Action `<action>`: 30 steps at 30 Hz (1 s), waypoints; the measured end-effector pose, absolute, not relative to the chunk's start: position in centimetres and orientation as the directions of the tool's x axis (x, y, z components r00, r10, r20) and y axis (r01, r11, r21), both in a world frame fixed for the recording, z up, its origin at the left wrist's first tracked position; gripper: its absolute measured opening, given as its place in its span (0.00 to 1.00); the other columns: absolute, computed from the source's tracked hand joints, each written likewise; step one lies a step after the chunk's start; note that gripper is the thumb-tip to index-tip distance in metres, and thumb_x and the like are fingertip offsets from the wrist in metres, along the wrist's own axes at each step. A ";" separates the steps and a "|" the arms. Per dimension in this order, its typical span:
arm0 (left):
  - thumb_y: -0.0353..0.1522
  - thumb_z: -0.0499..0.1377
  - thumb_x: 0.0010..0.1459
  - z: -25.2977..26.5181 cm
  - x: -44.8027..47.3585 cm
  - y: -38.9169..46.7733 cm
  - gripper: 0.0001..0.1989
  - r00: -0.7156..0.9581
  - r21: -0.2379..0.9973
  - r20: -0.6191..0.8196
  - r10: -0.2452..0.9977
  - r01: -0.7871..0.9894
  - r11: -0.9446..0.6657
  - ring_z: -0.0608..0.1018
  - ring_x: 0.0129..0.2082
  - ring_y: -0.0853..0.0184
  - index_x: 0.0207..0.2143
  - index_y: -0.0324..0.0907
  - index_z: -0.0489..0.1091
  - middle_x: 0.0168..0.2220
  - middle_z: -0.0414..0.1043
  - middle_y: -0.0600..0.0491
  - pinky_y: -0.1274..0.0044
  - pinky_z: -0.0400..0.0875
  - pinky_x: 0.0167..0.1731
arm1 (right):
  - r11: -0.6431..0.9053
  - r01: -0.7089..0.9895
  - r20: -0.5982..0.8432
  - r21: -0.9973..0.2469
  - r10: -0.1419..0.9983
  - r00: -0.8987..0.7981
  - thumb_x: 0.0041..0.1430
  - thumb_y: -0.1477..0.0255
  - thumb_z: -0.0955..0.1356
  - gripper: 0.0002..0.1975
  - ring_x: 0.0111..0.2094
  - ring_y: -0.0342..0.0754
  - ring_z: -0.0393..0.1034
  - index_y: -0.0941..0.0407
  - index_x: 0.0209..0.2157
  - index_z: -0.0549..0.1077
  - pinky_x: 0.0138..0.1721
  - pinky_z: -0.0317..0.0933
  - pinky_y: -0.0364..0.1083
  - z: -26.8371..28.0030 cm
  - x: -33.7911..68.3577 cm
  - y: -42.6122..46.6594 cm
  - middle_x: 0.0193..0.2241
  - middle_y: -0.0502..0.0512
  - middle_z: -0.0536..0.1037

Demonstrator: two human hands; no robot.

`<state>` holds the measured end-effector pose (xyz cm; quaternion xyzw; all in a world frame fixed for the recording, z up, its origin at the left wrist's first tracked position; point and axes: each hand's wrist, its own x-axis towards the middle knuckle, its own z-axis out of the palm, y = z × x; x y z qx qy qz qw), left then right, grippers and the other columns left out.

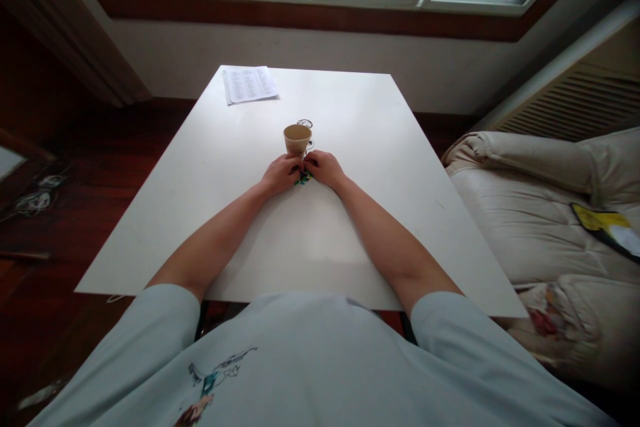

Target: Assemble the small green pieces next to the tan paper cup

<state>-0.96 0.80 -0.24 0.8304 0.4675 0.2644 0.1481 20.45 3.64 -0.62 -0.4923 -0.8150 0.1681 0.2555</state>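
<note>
Both hands meet near the middle of the white table (240, 233). My left hand (281, 174) is closed with its fingertips pinched, close to the near side of a tan paper cup (298, 140). My right hand (325, 167) has curled fingers that almost touch the left ones. Whatever the fingertips hold is too small to make out. A small cluster of green, yellow and dark pieces (303, 179) lies on the table just below the fingers. Behind and beside the upright cup runs a thin dark looped cord (305, 123), partly hidden by it.
Printed paper sheets (250, 84) lie at the table's far left corner. To the right stands a cream padded sofa (510, 213) with a yellow and black item (603, 221) on it. Beyond the table is a windowed wall (280, 47). White cables (37, 200) sit at far left.
</note>
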 end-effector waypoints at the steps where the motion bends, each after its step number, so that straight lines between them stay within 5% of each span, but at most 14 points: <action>1: 0.27 0.61 0.61 -0.3 -1.0 0.8 0.13 0.423 0.494 0.299 0.855 0.698 -0.518 0.85 0.51 0.54 0.43 0.45 0.85 0.51 0.85 0.46 0.67 0.81 0.54 | 0.456 0.717 0.249 -0.527 0.890 -0.383 0.67 0.72 0.69 0.09 0.38 0.50 0.70 0.55 0.38 0.84 0.41 0.59 0.47 -0.5 20.4 3.5 0.38 0.55 0.83; 30: 0.27 0.62 0.59 -0.1 -0.9 0.7 0.13 0.400 0.521 0.308 0.863 0.688 -0.505 0.85 0.49 0.55 0.42 0.46 0.86 0.50 0.85 0.46 0.68 0.81 0.54 | 0.451 0.733 0.237 -0.509 0.892 -0.385 0.68 0.72 0.70 0.09 0.39 0.51 0.71 0.55 0.40 0.85 0.41 0.58 0.47 -0.1 20.3 3.3 0.38 0.56 0.83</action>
